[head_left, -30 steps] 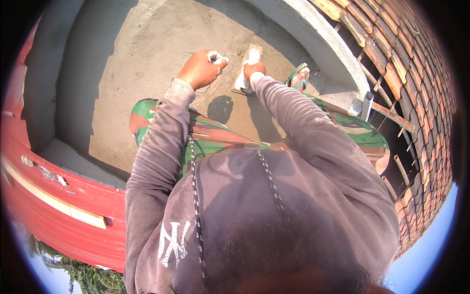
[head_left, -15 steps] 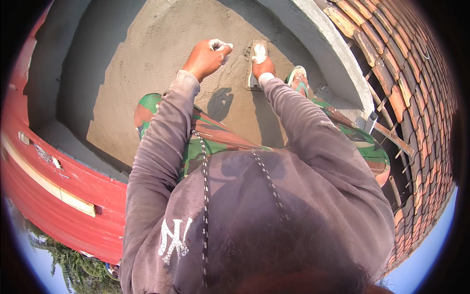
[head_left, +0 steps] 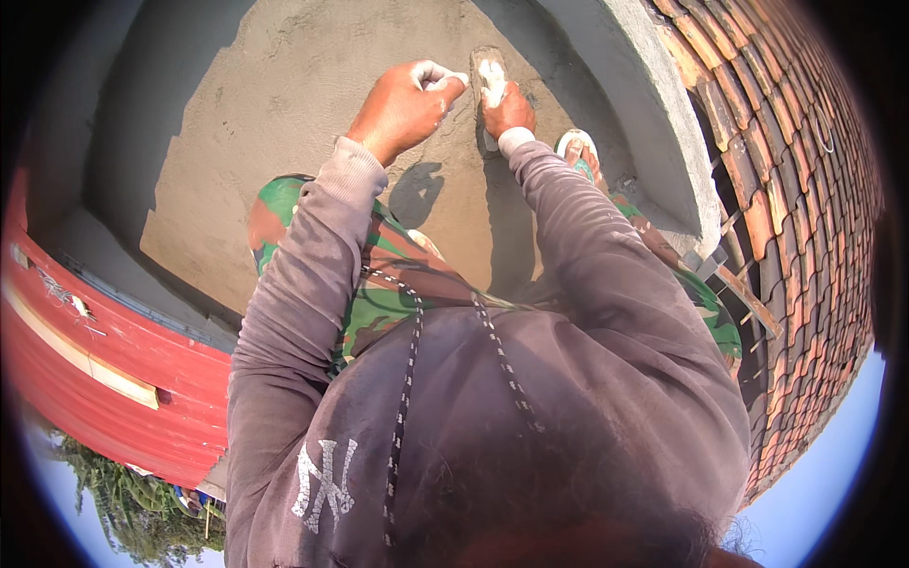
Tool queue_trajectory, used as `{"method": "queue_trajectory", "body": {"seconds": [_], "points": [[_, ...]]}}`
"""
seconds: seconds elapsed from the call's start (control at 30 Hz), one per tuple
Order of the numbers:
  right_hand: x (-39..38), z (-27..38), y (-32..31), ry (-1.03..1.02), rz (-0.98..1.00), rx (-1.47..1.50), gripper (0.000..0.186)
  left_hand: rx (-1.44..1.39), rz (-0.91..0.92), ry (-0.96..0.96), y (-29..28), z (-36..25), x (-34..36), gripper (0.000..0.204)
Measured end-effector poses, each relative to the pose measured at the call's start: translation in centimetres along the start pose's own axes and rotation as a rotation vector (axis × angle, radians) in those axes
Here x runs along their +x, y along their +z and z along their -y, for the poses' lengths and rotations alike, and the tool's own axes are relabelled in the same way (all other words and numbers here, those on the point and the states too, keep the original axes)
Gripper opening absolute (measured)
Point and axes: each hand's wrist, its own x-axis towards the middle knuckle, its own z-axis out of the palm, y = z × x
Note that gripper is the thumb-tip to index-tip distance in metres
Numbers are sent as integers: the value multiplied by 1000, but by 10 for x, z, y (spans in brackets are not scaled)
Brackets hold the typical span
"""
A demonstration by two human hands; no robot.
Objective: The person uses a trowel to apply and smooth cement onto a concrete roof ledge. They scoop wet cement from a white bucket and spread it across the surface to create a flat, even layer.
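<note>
Markings: one cracked white monogram print [head_left: 325,483] on the left chest of the grey-brown sweatshirt [head_left: 568,379]. Two black-and-white flecked drawcords [head_left: 402,398] hang down its front.

Right hand [head_left: 508,107]: arm reaching forward, wrist roughly in line with the forearm. Grip closed around a narrow, cement-smeared hand float [head_left: 486,55]; the long side of the float points away from the body. Whitish patch at the front of the grip; finger or handle, cannot tell.

Float position: over the grey cement floor [head_left: 284,85], nearer the floor's right edge than its left. Whether its underside touches the cement cannot be confirmed.

Left hand [head_left: 402,106]: raised above the floor, left of the float and apart from it; its shadow falls on the cement closer to the body. Fingers curled in, thumb brought against the forefinger, whitish residue on them. Cannot tell whether anything is pinched there.

Sandalled foot [head_left: 579,151]: between the float and the low grey wall [head_left: 653,104] along the floor's right edge.
</note>
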Motion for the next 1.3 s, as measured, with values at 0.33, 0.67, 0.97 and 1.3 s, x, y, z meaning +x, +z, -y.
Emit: {"method": "queue_trajectory", "body": {"seconds": [0.33,0.67,0.97,1.3], "points": [[-68,-40,23,94,14,64,46,-11,6,6,-2,-3,1,38],[-109,-59,31,29,20,196,50,-42,53,23,7,-4,13,40],[-69,-58,13,247,-43,190,41,-20,83,18,13,-4,15,39],[36,-41,-24,316,-211,228,46,-20,80,59,14,-10,4,39]]}}
